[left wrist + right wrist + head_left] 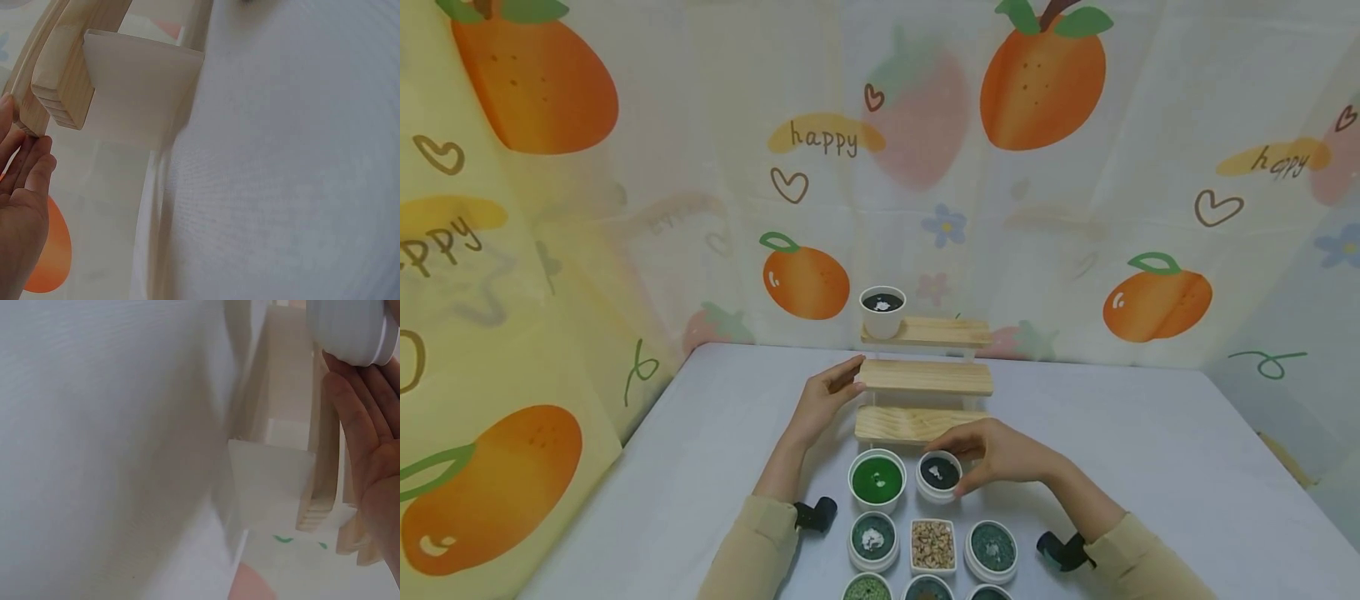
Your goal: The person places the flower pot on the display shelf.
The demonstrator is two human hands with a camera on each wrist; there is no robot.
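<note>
A three-tier wooden stand (925, 379) has pale boards on white supports. My left hand (827, 400) is at the left end of its middle board, fingers extended; the left wrist view shows the fingertips (41, 145) right at a board's end (32, 119). My right hand (1000, 454) holds a small white cup (938, 477) of dark contents with a white patch on top, in front of the lowest board. In the right wrist view the cup's white side (350, 331) shows above the fingers. A similar cup (882, 312) stands on the top board's left end.
A cup with bright green contents (877, 481) stands left of the held cup. Nearer are a cup with a white patch (873, 540), a square dish of tan pieces (932, 546), a dark green cup (992, 550) and several more cups. A fruit-printed cloth (925, 208) hangs behind the white table.
</note>
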